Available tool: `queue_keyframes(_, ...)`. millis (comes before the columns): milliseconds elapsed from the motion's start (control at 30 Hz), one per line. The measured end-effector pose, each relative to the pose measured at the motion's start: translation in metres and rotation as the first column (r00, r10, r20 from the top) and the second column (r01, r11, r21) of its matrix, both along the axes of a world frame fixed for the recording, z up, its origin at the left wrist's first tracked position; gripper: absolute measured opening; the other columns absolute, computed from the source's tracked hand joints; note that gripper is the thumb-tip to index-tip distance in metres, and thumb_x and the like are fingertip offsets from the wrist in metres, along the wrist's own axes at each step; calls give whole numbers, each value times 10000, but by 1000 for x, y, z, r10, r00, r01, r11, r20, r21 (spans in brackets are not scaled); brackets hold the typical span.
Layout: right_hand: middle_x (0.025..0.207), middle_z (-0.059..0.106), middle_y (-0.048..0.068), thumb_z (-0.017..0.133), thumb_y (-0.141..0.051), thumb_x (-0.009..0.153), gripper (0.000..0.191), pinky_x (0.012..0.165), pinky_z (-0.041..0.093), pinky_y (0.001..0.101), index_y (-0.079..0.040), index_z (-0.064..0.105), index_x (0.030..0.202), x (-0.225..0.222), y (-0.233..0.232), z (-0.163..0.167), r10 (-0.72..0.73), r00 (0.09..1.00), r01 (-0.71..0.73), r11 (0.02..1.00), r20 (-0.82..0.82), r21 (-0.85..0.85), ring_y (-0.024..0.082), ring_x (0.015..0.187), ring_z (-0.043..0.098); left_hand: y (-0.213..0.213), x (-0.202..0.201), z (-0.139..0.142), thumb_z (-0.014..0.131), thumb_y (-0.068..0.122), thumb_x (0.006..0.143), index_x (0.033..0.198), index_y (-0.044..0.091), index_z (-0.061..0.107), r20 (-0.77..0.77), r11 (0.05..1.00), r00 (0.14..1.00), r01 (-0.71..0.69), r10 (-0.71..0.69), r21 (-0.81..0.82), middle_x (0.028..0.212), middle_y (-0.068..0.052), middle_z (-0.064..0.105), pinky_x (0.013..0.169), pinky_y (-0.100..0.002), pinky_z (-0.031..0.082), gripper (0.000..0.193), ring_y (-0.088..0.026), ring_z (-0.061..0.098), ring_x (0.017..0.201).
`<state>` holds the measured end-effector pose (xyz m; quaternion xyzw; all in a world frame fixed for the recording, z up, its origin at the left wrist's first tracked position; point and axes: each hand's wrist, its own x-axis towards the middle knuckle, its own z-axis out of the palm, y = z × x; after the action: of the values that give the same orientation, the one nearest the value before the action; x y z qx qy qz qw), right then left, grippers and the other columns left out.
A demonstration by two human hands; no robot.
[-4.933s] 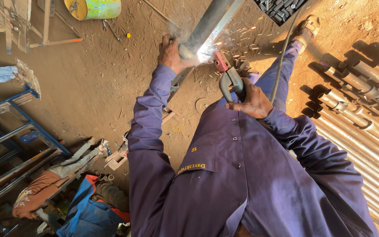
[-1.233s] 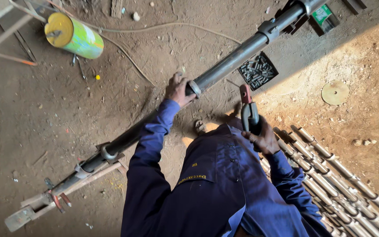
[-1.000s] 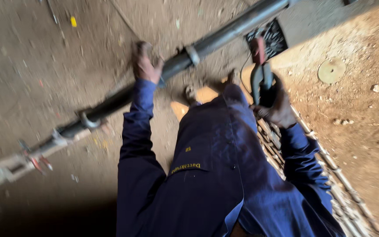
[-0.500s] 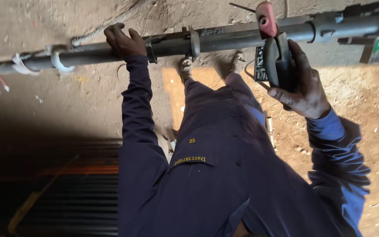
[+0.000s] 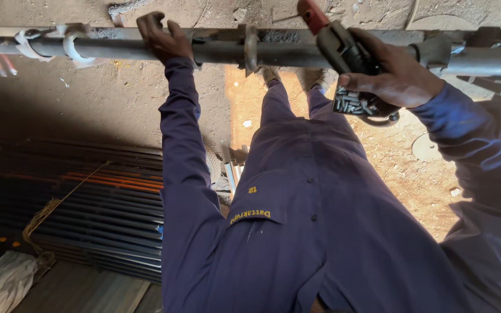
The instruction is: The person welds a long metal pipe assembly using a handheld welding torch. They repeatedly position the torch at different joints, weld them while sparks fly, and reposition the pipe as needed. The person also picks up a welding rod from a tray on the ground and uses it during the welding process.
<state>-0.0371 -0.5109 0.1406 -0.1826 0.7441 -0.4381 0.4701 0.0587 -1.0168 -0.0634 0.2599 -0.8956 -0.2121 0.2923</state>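
Gripping pipe [image 5: 215, 52] under fingers [image 5: 158, 26].

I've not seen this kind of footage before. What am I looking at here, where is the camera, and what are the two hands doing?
No machine: a person in blue overalls, filmed by a camera on their own head, looking down past the chest. The left hand has its grip on a long grey metal pipe running across the view. The right hand holds a welding electrode holder with a red tip against that pipe. Below lie a dirt floor and stacked dark metal bars.
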Motion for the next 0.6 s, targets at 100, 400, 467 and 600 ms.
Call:
queue_keyframes(100, 1225, 641, 257, 689, -600, 838, 1012, 900, 547, 433, -29, 351, 1603, -13, -8, -9, 74, 997, -74, 997, -10, 21, 359, 1091, 654, 2, 4, -3, 570, -11, 812, 921, -1, 564, -6, 1000, 1000, 7, -7, 25, 993, -137, 554, 772, -410, 535, 110, -259, 660, 840)
queue_keyframes(400, 1245, 645, 215, 712, -572, 839, 967, 926, 518, 407, -59, 387, 1592, -29, -26, -5, 148, 989, -147, 989, 30, -16, 314, 1121, 635, 10, 4, 24, 538, -29, 835, 960, -24, 545, 14, 1000, 1000, 17, -18, 13, 984, -135, 532, 773, -428, 479, 125, -279, 658, 886)
queue_keyframes(467, 1237, 648, 211, 712, -564, 835, 964, 919, 521, 405, -62, 387, 1592, -31, -27, -5, 156, 987, -155, 988, 45, -24, 307, 1112, 637, 11, 4, 24, 536, -29, 834, 988, -26, 548, 23, 1000, 1000, 12, -13, 19, 997, -141, 530, 781, -432, 485, 154, -282, 660, 908)
queue_keyframes(600, 1255, 640, 208, 715, -549, 849, 950, 929, 516, 400, -60, 381, 1593, -35, -30, -7, 163, 985, -162, 986, 51, -33, 301, 1126, 631, 4, 7, 12, 538, -33, 846, 1054, -12, 581, 36, 999, 999, -9, 7, 41, 1066, -151, 566, 804, -435, 512, 213, -281, 689, 959)
